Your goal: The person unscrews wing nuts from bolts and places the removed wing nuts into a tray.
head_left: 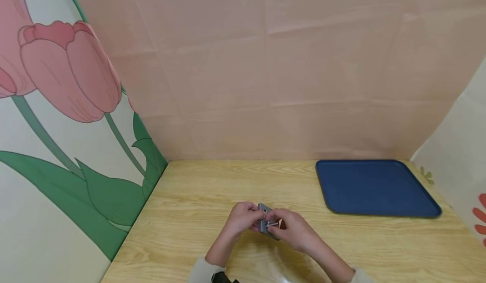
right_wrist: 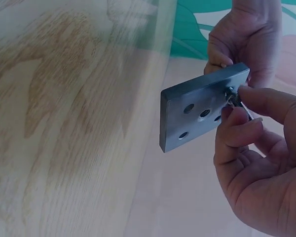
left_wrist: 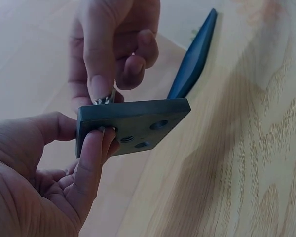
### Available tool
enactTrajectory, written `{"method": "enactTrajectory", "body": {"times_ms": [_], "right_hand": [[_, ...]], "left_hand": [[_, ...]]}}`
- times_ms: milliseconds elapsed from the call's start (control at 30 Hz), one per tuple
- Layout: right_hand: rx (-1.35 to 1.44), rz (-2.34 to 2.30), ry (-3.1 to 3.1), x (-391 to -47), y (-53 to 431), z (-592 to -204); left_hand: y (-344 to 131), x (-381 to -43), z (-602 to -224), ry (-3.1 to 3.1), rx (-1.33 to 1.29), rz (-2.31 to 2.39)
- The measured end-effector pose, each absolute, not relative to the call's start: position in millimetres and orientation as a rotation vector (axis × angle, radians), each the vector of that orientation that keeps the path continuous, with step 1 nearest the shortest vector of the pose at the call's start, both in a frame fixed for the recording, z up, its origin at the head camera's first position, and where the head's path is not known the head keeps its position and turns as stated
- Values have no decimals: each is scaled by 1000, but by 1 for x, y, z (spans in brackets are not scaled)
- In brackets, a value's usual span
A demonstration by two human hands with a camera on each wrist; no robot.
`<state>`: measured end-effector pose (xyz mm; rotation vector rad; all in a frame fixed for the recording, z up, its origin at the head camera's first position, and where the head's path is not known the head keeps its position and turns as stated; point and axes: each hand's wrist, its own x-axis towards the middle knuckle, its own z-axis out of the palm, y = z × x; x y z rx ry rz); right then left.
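Note:
A grey metal plate (head_left: 263, 227) with several round holes is held up over the table. My left hand (head_left: 241, 219) grips one end of it between thumb and fingers; in the left wrist view the plate (left_wrist: 138, 112) tilts away from that hand. With thumb and fingertips, my right hand (head_left: 294, 230) pinches a small silver threaded bolt (right_wrist: 245, 110) against the plate's face (right_wrist: 175, 116), by a hole near the left hand's end. How deep the bolt sits in the hole is hidden by the fingers.
A dark blue tray (head_left: 376, 188) lies at the back right of the light wooden table (head_left: 182, 215). Behind stands a pinkish cloth backdrop (head_left: 265, 72). A panel with printed tulips (head_left: 72, 72) borders the left side, and a white panel (head_left: 467, 148) the right.

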<state>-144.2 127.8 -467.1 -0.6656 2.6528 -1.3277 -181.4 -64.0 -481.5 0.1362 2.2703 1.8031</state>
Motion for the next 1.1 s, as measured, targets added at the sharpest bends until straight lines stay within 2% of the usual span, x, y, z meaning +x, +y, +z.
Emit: {"method": "enactTrajectory", "body": {"times_ms": [467, 833, 1100], "right_hand": [[-731, -1380, 2734, -140, 126, -470], [-319, -1311, 2795, -146, 123, -465], [-326, -1270, 2759, -143, 124, -467]], "left_hand": [[-64, -179, -481, 2255, 121, 1815], [-63, -182, -478, 2257, 107, 1800], [-62, -181, -479, 2237, 128, 1812]]}}
